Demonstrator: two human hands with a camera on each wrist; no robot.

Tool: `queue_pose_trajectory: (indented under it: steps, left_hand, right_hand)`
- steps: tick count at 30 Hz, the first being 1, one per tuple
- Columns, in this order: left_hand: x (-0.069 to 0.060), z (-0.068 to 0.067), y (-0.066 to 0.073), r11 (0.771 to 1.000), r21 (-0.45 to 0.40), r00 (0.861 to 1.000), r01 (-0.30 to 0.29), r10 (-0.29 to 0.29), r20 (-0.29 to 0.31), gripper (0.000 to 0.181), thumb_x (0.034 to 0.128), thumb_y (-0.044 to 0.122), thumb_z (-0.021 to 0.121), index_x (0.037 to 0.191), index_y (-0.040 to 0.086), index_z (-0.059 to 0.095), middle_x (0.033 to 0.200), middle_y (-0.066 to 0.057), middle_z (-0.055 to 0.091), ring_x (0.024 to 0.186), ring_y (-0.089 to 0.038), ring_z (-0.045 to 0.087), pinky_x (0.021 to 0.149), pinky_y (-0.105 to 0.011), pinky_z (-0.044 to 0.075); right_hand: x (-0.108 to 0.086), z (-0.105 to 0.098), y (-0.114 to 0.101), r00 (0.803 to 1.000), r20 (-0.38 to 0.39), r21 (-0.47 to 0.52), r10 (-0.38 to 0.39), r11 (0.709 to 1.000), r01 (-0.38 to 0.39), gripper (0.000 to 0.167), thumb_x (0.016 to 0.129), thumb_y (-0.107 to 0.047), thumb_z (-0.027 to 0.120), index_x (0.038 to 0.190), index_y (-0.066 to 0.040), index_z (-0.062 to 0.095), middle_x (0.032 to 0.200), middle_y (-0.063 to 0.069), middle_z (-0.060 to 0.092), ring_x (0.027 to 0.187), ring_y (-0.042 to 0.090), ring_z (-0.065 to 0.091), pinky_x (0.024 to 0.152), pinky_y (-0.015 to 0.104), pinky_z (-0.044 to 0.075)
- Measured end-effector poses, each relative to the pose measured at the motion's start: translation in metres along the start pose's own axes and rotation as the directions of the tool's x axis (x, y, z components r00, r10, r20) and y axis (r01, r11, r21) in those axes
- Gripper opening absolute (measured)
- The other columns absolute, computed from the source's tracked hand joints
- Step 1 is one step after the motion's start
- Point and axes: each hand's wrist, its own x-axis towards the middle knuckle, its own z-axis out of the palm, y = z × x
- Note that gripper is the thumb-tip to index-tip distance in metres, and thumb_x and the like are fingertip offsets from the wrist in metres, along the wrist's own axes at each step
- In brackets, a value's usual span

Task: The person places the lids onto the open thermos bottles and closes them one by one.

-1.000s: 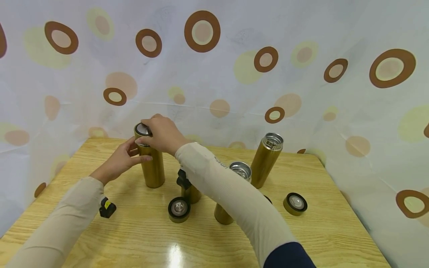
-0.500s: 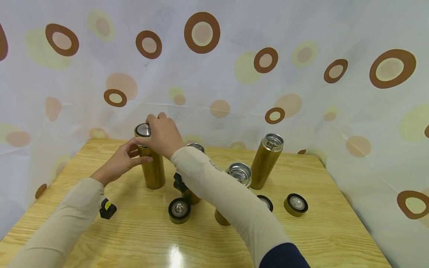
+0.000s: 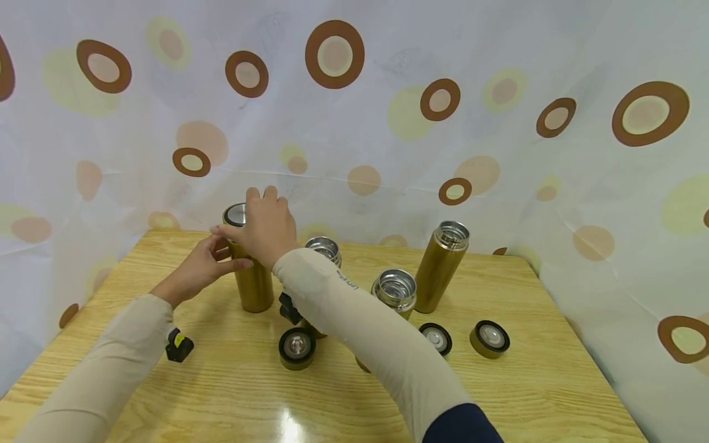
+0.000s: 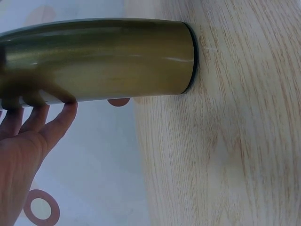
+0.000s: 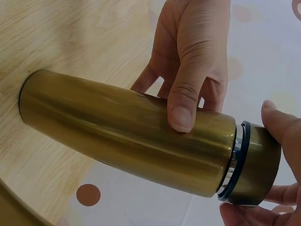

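"Gold flask [image 3: 255, 283]: where? Work left to right, flask as dial centre, twelve at the far side of the desk [image 3: 221, 394]."

"Left hand [image 3: 195, 269] at nine o'clock, fingers curled round the upper body, thumb on the near face. Flask stands base down, roughly upright."

"Top end?"

"Cap [image 5: 259, 167] on the mouth, not flush: a bright strip of neck [image 5: 228, 177] shows in the gap. Right hand [image 3: 271, 227] at about four from the cap, fingers closed to the cap's width, pinching its sides. Whether the threads are engaged, cannot tell."

"Doing it well?"

"My reading: cap-turning; direction unclear. Brace the body firmly, left fingers clear of the gap. Cap level and square to the neck; cocked, it would likely bind. Short even turns, regripping between, should spare the wrist."

"Further right?"

"Left loose cap [image 3: 296, 347] at five. Second flask [image 3: 322, 247] at four, uncapped, partly behind the right sleeve [image 3: 371, 323]. Third flask [image 3: 394, 287], also uncapped, four, farther out. Middle loose cap [image 3: 436, 337] between three and four; fourth flask [image 3: 440, 271], uncapped, at three; right loose cap [image 3: 490, 338] just past three."

"Risk?"

"Sleeve crosses two flasks; contact unclear. Elbow high, I'd say."
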Motion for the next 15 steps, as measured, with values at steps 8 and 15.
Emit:
queue_pose_trajectory:
  steps: [8, 15]
  left_hand:
    - [0.0023, -0.0012, -0.0030, 1.000, 0.017, 1.000, -0.009, 0.009, 0.000, 0.075, 0.0907, 0.022, 0.068, 0.150, 0.008, 0.025, 0.149, -0.020, 0.033, 0.139, -0.045, 0.026, 0.106, -0.059, 0.034]
    - [0.0019, -0.0009, -0.0030, 1.000, 0.026, 1.000, -0.013, 0.013, 0.002, 0.075, 0.0907, 0.023, 0.068, 0.150, 0.007, 0.025, 0.149, -0.020, 0.033, 0.138, -0.045, 0.026, 0.106, -0.059, 0.035]
  right_hand:
    - [0.0008, 0.0005, -0.0020, 1.000, -0.017, -0.010, 0.015, 1.000, -0.015, 0.073, 0.080, -0.073, 0.054, 0.113, -0.008, 0.052, 0.107, 0.007, 0.052, 0.094, 0.020, 0.056, 0.073, 0.023, 0.055]
    - [-0.0002, -0.0012, -0.0017, 1.000, 0.018, -0.039, 0.008, 0.999, -0.007, 0.077, 0.080, -0.076, 0.050, 0.114, -0.006, 0.051, 0.107, 0.007, 0.054, 0.096, 0.021, 0.056, 0.079, 0.025, 0.054]
